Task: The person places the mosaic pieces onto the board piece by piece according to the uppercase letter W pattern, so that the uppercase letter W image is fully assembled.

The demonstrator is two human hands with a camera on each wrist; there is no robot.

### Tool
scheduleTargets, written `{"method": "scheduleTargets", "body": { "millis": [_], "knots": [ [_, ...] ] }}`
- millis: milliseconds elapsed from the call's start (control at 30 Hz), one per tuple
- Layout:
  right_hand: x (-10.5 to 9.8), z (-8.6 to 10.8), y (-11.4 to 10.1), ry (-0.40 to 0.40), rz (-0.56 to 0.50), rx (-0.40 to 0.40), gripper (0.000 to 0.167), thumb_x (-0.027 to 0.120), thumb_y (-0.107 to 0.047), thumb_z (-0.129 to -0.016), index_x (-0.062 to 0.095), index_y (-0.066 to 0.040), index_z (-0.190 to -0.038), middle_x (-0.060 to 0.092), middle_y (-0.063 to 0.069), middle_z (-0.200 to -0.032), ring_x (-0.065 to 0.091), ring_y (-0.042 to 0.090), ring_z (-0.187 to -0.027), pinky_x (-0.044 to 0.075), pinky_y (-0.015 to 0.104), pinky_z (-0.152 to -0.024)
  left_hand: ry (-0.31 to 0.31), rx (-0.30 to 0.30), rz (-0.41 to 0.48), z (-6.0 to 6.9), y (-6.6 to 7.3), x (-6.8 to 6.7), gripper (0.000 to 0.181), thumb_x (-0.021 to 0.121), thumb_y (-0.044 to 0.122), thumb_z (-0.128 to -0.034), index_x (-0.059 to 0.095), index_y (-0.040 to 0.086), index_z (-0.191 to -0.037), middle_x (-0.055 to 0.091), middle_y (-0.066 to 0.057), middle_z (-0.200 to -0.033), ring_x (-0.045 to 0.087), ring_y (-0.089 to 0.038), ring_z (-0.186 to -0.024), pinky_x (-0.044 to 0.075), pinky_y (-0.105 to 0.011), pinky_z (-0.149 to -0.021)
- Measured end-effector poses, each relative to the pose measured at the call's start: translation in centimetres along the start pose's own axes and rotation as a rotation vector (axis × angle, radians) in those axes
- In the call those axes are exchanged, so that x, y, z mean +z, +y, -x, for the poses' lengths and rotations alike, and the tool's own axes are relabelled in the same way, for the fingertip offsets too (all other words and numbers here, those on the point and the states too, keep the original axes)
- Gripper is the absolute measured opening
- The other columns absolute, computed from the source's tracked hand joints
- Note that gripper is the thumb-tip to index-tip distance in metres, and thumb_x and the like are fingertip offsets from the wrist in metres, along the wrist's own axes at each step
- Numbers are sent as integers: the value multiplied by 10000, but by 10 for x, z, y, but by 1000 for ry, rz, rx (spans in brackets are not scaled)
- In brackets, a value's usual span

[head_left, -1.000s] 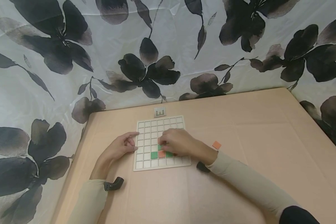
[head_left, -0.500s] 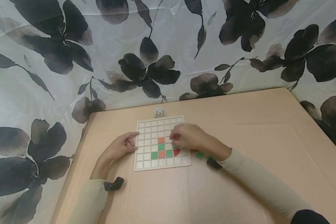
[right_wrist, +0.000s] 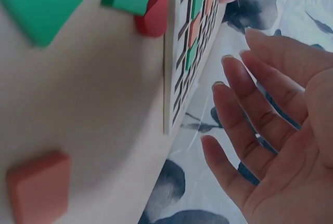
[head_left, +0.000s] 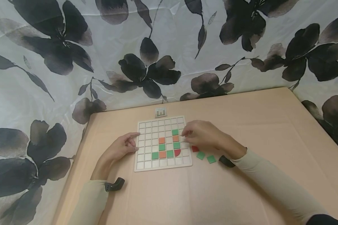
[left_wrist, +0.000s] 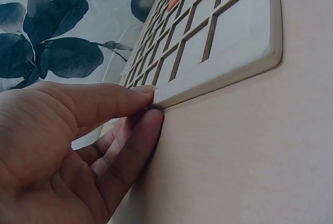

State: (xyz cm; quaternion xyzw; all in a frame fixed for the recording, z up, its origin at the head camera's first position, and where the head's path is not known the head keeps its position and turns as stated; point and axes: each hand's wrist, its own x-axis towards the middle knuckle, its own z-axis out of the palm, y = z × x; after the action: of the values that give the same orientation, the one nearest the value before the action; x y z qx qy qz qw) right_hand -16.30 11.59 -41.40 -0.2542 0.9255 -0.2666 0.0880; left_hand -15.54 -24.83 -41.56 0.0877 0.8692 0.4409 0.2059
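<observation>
A pale grid board [head_left: 143,165] lies on the table in the head view, with several green, orange and red tiles set in its squares. The upper right one is a green tile [head_left: 175,132], with an orange tile [head_left: 176,138] just below. My left hand [head_left: 119,148] holds the board's left edge; thumb and finger meet at the rim in the left wrist view. Just off the right edge hovers my right hand [head_left: 204,132], fingers loosely bent and holding nothing in the right wrist view [right_wrist: 281,125].
Beside the board's right edge lie a loose red tile [head_left: 195,149] and two green tiles [head_left: 201,155] [head_left: 211,159]. A loose orange tile [right_wrist: 39,187] shows in the right wrist view. A small patterned card [head_left: 161,112] sits behind the board, near the floral cloth [head_left: 101,62].
My right hand has moved right, off the board, uncovering the green and orange tiles in the right column and the loose tiles beside it. My left hand has stayed put.
</observation>
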Motion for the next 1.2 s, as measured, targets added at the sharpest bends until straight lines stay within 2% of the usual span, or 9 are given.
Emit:
{"method": "scheduleTargets", "body": {
  "millis": [133, 400, 833, 933, 1200],
  "knots": [
    [-4, 5, 8, -26, -6, 2, 166, 724, -225, -911, 782, -216, -1067, 661, -144, -1038, 585, 128, -985, 500, 348, -895, -5, -8, 10, 0, 0, 0, 653, 709, -54, -885, 443, -53, -1481, 549, -208, -982, 491, -173, -746, 449, -192, -623],
    [-12, 17, 31, -72, 35, -47, 213, 772, -212, -881, 771, -206, -1094, 673, -116, -1054, 609, 125, -1018, 506, 370, -917, -7, -12, 1, -1, -3, 1, 657, 712, -46, -886, 441, -47, -1485, 550, -189, -976, 489, -170, -748, 453, -194, -626],
    [-19, 47, 63, -58, 65, -41, 231, 797, -193, -850, 771, -221, -1078, 678, -109, -1049, 599, 136, -1018, 501, 400, -917, 4, -21, -3, 0, 1, 1, 644, 703, -46, -893, 446, -42, -1484, 546, -225, -1000, 484, -204, -773, 443, -194, -628],
    [-20, 53, 69, -51, 63, -35, 232, 796, -183, -847, 769, -227, -1073, 677, -115, -1047, 599, 141, -1025, 498, 414, -927, 9, -22, -9, -4, -5, 1, 645, 703, -46, -894, 445, -41, -1485, 548, -226, -997, 485, -208, -773, 440, -196, -625],
    [-21, 69, 78, -45, 68, -59, 231, 807, -177, -852, 765, -251, -1067, 675, -131, -1041, 591, 132, -1011, 496, 416, -910, 28, -26, -23, -17, -37, 2, 685, 729, 15, -902, 433, 32, -1519, 552, -150, -999, 486, -192, -784, 438, -200, -621]
  ]
}}
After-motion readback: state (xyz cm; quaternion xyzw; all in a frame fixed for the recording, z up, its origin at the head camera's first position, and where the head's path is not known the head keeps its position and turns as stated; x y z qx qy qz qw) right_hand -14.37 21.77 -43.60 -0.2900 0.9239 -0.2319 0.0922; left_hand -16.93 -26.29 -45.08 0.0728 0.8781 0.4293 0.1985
